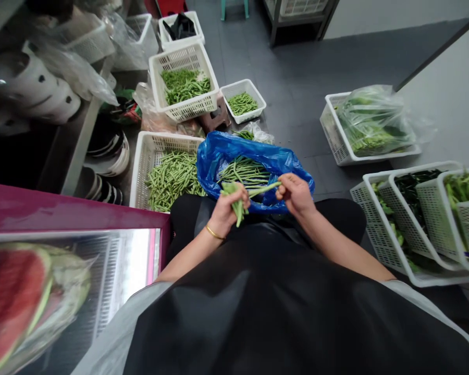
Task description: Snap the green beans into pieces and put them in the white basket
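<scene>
My left hand [231, 204] is closed around a small bunch of green bean pieces [239, 209], which stick out at both ends of the fist. A long green bean [268, 188] stretches from near that fist to my right hand [295, 192], whose fingertips pinch its end. Both hands are over a blue plastic bag [254, 143], spread wide in front of my lap. Inside the bag lie whole long beans [244, 171]. To the left of the bag, a white basket [143, 161] holds a heap of short bean pieces [172, 179].
Ahead stand a large white basket [213, 96] of cut greens and a small white basket [261, 104] of beans. At right are a basket with bagged greens [371, 125] and several tilted baskets [398, 208]. A purple-edged case [82, 211] with cut watermelon [11, 297] borders my left side.
</scene>
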A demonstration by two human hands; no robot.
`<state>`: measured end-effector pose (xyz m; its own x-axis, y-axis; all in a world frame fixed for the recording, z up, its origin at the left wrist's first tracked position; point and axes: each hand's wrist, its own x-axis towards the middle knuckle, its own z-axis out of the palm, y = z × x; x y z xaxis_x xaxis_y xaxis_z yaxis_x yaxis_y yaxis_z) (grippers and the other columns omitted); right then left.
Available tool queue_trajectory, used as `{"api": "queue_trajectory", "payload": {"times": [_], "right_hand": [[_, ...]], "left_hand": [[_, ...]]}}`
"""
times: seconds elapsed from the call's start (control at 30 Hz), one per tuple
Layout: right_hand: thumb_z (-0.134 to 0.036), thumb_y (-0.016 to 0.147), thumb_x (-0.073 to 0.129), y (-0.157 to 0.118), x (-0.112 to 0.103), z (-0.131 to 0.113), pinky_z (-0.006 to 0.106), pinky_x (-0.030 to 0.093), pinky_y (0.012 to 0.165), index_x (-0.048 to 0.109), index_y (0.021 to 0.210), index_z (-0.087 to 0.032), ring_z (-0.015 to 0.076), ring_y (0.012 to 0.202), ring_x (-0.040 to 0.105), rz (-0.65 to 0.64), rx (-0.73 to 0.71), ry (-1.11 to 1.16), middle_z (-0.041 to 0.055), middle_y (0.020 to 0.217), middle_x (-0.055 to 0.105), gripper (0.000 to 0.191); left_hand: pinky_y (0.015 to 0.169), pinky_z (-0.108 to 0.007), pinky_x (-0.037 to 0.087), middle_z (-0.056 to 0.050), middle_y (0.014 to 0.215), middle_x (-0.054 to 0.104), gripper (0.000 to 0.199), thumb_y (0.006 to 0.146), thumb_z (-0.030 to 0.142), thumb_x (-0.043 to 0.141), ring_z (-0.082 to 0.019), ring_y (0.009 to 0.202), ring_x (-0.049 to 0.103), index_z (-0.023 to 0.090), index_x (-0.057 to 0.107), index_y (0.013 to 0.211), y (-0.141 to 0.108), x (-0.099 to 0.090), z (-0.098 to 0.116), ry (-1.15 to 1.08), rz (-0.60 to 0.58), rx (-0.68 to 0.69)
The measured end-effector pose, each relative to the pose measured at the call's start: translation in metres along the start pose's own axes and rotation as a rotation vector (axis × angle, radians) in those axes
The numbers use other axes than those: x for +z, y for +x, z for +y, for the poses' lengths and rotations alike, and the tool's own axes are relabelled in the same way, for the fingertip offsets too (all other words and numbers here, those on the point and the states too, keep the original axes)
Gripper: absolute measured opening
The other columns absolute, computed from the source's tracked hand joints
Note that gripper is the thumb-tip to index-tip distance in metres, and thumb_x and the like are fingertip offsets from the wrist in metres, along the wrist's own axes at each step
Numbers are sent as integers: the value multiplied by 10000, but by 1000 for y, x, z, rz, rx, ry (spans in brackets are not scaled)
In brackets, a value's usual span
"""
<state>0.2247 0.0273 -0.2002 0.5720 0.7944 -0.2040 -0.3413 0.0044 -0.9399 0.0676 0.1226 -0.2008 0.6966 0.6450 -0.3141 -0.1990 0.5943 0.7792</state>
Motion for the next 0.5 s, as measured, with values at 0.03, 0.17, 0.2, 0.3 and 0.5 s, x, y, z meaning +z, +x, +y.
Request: {"api": "queue_trajectory", "payload": {"times": [0.03, 0.17, 0.2, 0.3, 0.5], "right_hand": [[-484, 641, 692, -5, 4, 7, 209, 384, 397, 522, 719, -193, 80, 373, 466, 5, 33, 4, -83, 441, 467, 346], [-524, 723, 610, -17, 12, 24, 247, 454, 450, 589, 827, -165, 129, 451, 574, -202, 108, -190, -20, 528, 593, 374], [-530, 766, 558, -17, 12, 24, 255, 467, 476, 604, 872, -159, 135, 479, 590, -268, 79, -292, -2, 565, 620, 389], [-465, 872, 410, -9, 11, 18, 260, 469, 579, 631, 950, -157, 142, 586, 617, -416, -148, -771, 55, 702, 676, 388], [-355, 898, 352, -6, 9, 4, 229, 347, 517, 582, 685, -139, 148, 594, 571, -574, -293, -1434, 111, 695, 628, 381]], "left_hand": [[485, -207, 402, 24, 584, 531, 306, 597, 360, 723, -69, 501, 483, 171, 506, 701, 4, -3, 7, -54, 78, 80], [582, -244, 494, -30, 701, 622, 299, 559, 242, 755, -132, 639, 610, 135, 538, 735, 15, -13, 18, 79, 15, -52], [581, -267, 507, -38, 698, 628, 316, 541, 221, 764, -150, 629, 622, 125, 542, 744, 16, -13, 14, 140, -55, -146], [521, -281, 504, -27, 665, 628, 344, 531, 191, 759, -146, 516, 608, 124, 524, 774, 14, -10, -4, 252, -186, -305], [434, -177, 408, 4, 599, 614, 240, 571, 142, 702, -88, 456, 552, 153, 498, 698, 9, -10, -4, 610, -286, -176]]}}
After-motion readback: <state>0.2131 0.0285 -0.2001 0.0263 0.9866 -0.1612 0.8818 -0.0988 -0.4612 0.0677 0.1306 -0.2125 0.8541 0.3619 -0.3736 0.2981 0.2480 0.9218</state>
